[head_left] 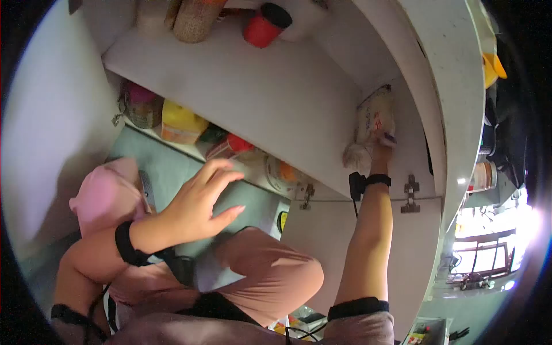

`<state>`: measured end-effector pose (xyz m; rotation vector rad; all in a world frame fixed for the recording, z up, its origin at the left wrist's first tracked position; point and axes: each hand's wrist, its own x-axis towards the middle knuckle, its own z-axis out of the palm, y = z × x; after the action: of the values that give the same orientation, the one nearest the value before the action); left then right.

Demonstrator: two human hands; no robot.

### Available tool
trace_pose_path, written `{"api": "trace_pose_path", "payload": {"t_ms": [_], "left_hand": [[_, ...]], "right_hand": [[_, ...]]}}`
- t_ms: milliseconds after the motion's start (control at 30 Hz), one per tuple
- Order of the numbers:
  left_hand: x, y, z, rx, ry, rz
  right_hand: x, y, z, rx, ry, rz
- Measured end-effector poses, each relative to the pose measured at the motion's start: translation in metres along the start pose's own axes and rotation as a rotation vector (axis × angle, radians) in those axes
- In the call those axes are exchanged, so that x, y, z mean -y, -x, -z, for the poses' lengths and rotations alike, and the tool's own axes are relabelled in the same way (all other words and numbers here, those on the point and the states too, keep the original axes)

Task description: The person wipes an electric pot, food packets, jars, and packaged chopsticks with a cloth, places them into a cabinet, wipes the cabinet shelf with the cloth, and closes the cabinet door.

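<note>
My right hand (382, 150) reaches deep into the cupboard, its fingers closed on the near end of a whitish plastic bag (376, 112) with red print. The bag leans along the right inner wall, and its contents cannot be made out. Beside the fingers, a crumpled clear plastic part (357, 156) bulges out to the left. My left hand (198, 201) hangs in the air in front of the lower shelf, fingers apart and curved, with nothing in it.
The upper cupboard shelf (230, 75) carries a red container with a dark lid (266, 26) and a tall jar (195, 20). Below are a yellow-topped container (181, 122) and several jars. An open hinged door (322, 230) lies under my right arm.
</note>
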<state>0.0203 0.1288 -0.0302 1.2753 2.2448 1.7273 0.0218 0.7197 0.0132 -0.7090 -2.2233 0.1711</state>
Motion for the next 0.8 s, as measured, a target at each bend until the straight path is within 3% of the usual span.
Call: {"api": "trace_pose_path", "payload": {"t_ms": [33, 67, 100, 133, 300, 433, 467, 500, 600, 700, 800], "left_hand": [[0.001, -0.003, 0.001, -0.004, -0.013, 0.001], [0.000, -0.005, 0.005, 0.039, 0.028, 0.067], [0.001, -0.003, 0.007, 0.088, 0.071, 0.141], [0.005, -0.005, 0.004, 0.029, 0.017, 0.057], [0.002, -0.010, -0.003, 0.103, 0.046, 0.100], [0.002, -0.023, -0.014, 0.127, 0.021, 0.078], [0.004, -0.025, -0.017, 0.142, 0.033, 0.083], [0.004, -0.027, -0.020, 0.117, 0.004, 0.078], [0.006, -0.025, -0.028, 0.159, 0.048, 0.169], [0.005, -0.023, -0.030, 0.167, 0.056, 0.134], [0.004, -0.016, -0.033, 0.223, 0.040, 0.145]], "right_hand": [[-0.016, -0.011, -0.018, 0.080, -0.200, -0.023], [-0.009, -0.009, -0.019, 0.181, -0.136, -0.041], [0.003, -0.004, -0.015, 0.269, 0.002, -0.040], [0.013, -0.004, -0.014, 0.347, 0.127, -0.025], [0.065, -0.013, -0.013, 0.608, 0.690, 0.167], [0.152, 0.004, -0.001, 0.794, 1.164, 0.361], [0.207, 0.013, 0.018, 0.865, 1.196, 0.153], [0.199, 0.010, 0.012, 0.842, 1.171, 0.175], [0.123, 0.009, -0.026, 0.343, 1.107, 0.493], [0.082, -0.002, -0.044, 0.593, 1.023, 0.421], [0.065, -0.004, -0.032, 0.570, 0.698, 0.277]]}}
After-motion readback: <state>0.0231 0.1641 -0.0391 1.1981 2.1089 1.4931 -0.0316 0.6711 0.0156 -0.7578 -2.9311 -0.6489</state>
